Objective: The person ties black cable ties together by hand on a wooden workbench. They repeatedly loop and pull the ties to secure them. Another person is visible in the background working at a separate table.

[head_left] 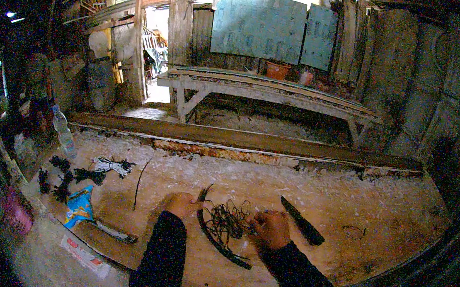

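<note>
A tangle of thin dark cord (226, 220) lies in loose loops between my hands on the wooden board (121, 213). My right hand (270, 228) has its fingers closed on the right side of this tangle. Beside the loops on the left, a curved black strip (213, 241) bends down toward the near edge. My left hand (181, 204) pinches at the strip's upper part; whether a strand of cord is also in its fingertips is too small to tell. Right of my right hand lies a dark, knife-shaped tool (301, 221), tilted, touched by neither hand.
At the left lie tied black bundles (62, 179), a white cord bundle (115, 166), a thin black stick (139, 184), a blue packet (80, 206) and a clear bottle (62, 128). A raised beam (241, 141) borders the far side. Beyond stands a long bench (274, 92).
</note>
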### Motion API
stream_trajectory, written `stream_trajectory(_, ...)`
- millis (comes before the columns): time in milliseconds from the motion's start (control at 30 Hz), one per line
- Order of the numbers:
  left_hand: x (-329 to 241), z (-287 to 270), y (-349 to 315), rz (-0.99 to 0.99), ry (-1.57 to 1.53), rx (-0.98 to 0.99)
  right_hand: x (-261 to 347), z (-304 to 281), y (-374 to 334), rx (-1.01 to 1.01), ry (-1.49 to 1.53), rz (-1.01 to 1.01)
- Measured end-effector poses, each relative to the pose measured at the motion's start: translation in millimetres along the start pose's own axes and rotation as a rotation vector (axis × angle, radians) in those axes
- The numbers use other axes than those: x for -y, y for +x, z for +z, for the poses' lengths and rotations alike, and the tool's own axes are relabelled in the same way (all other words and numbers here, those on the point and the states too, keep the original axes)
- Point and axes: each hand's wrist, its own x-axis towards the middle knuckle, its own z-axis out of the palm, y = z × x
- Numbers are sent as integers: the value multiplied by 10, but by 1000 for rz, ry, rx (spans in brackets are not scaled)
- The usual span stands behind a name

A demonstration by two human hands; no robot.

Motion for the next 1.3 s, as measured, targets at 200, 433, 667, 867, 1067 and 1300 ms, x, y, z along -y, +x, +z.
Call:
stream_trajectory(200, 118, 57, 40, 75, -136, 88, 43, -66, -18, -25, 67, 27)
stream_trajectory(433, -139, -214, -63, 117, -496, 269, 139, -54, -27, 19, 374, 68)
stream_trajectory(667, -783, -163, -338, 52, -978, 412, 387, -53, -151, 154, 1067, 208)
stream_trajectory(867, -962, -13, -420, 176, -1007, 520, 218, 14, -101, 117, 1212, 225)
stream_trajectory(1067, -858, 4, -369, 87, -954, 425, 103, 55, -77, 57, 1285, 359)
stream_trajectory(1300, -523, -33, -189, 183, -640, 28, 119, 10, -60, -18, 1314, 383)
